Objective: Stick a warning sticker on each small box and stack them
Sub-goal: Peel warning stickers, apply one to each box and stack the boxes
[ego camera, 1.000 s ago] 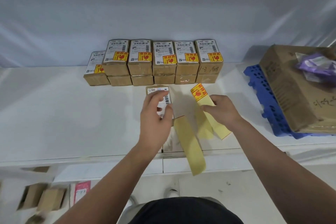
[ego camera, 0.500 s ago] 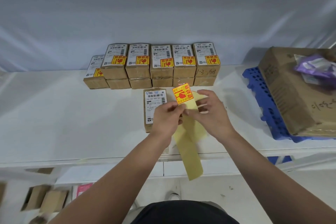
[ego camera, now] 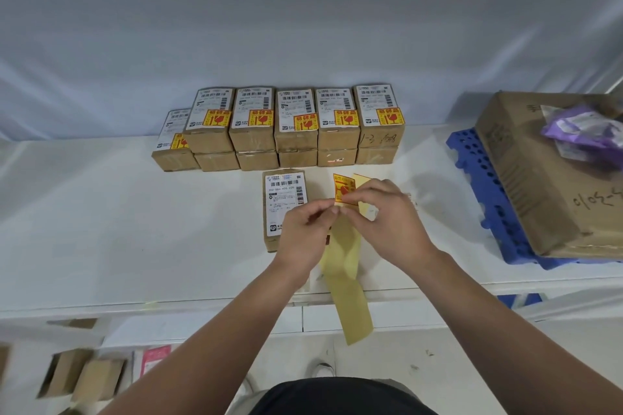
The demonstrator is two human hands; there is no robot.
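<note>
A small brown box [ego camera: 282,199] with a white shipping label and no warning sticker lies on the white table [ego camera: 101,229] in front of me. Just right of it, my left hand [ego camera: 305,232] and my right hand [ego camera: 387,222] pinch a yellow-and-red warning sticker [ego camera: 343,187] at the top of a long pale yellow backing strip [ego camera: 347,280] that hangs over the table's front edge. Behind, a row of stickered boxes [ego camera: 296,125] stands two high against the wall, with a single box [ego camera: 173,145] at its left end.
A large cardboard carton [ego camera: 539,172] with a purple bag [ego camera: 586,131] on top rests on a blue plastic pallet [ego camera: 485,185] at the right. Loose cardboard boxes [ego camera: 84,377] and a pink packet [ego camera: 153,359] lie on the floor at lower left.
My left hand left the unstickered box and joined my right hand at the sticker strip. The sticker now curls partly away from its backing between both hands.
</note>
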